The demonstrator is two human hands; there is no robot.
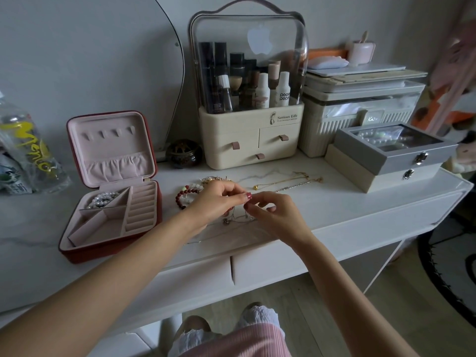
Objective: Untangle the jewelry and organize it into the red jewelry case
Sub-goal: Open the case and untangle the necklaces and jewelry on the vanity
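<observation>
The red jewelry case (152, 202) stands open at the left of the white table, pink inside, with a pearl bracelet (103, 199) in its back left compartment. At the table's middle, my left hand (219, 199) and my right hand (273, 212) meet fingertip to fingertip and pinch a thin tangled chain (238, 218) that hangs down onto the table. A red bead bracelet (183, 195) and a pale bead bracelet lie just left of my left hand. A gold necklace (280, 182) and a silver chain (293, 187) lie stretched out behind my right hand. A small gold tangle (215, 179) sits behind my left hand.
A cream cosmetics organizer (247, 140) with a clear dome stands at the back. Stacked grey and cream boxes (386, 158) sit at the right, a plastic bag (25, 150) at the far left, a dark round pot (183, 153) beside the case lid. The table's front edge lies near my wrists.
</observation>
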